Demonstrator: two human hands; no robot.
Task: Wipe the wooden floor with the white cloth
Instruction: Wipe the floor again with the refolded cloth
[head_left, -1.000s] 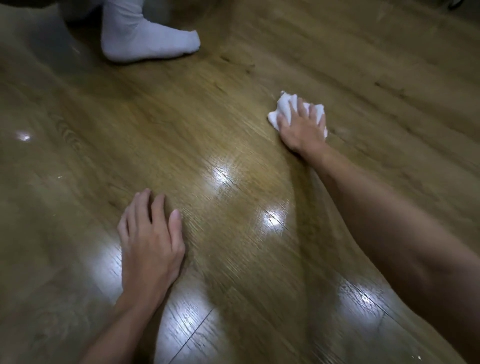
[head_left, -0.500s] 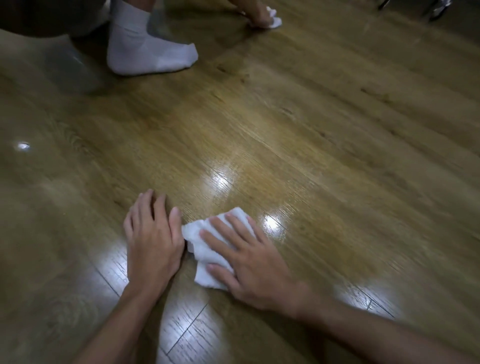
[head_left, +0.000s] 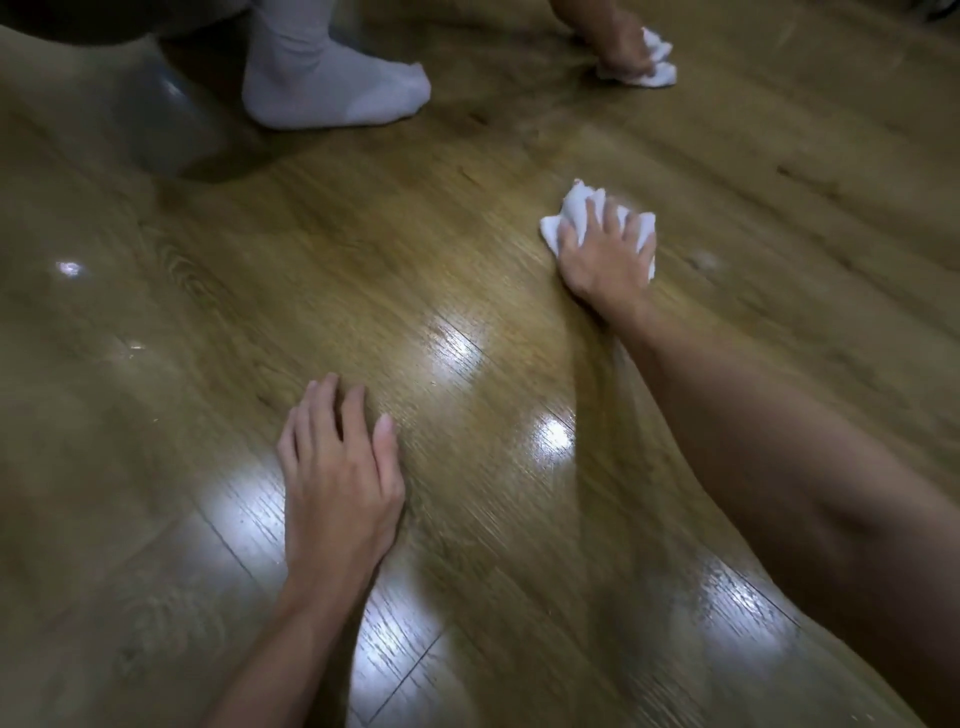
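The right hand (head_left: 605, 260) lies flat on top of the white cloth (head_left: 576, 208), with its fingers spread and pressing the cloth down on the wooden floor (head_left: 363, 260). The cloth is bunched under the palm; its crumpled edges show beyond the fingertips and at both sides of the hand. The right arm is stretched far forward, and the cloth is at the far right part of the floor, well apart from the left hand (head_left: 337, 483).

The left hand rests flat on the floor, palm down, fingers straight and close together. It holds nothing.

At the top of the view, a foot in a white sock (head_left: 332, 83) stands on the floor. Near it, another person's hand (head_left: 618, 44) presses a second white cloth (head_left: 657, 73) on the boards.

0.5 s ago the right hand and the cloth were just beside the left hand, near the bright reflections. Now they are far forward and to the right. The left hand is at about the same place as before.
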